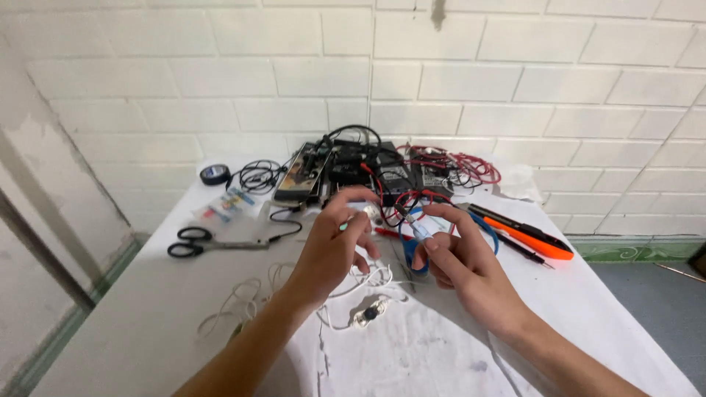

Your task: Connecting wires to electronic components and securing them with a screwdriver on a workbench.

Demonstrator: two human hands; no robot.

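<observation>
A person's two bare hands meet over the middle of a table covered with a white cloth [441, 353], seen from above, with a white brick wall [515, 81] behind.

The left hand [334, 246] is closed, its fingertips pinching a small white part [365, 212] from which thin white wire [371, 281] trails down onto the cloth. The right hand [460, 257] sits just beside it, thumb and forefinger closed around a small pale piece [421, 229]; what that piece is cannot be made out. The two hands are close together but do not touch.

Near the hands, on the cloth below them, lies a small clear component with a dark centre [368, 314], joined to more loose white wire [235, 305] that spreads to the left.

To the left lie black-handled scissors [193, 242], a small clear bag of coloured parts [224, 206] and, farther back, a roll of black tape [215, 174] beside a coil of black cable [259, 176].

At the far edge sits a cluster of dark electronic boxes [353, 169] with tangled red wires [456, 167]. To the right lies an orange and black tool [526, 234] with a thin black probe [523, 250] alongside.
</observation>
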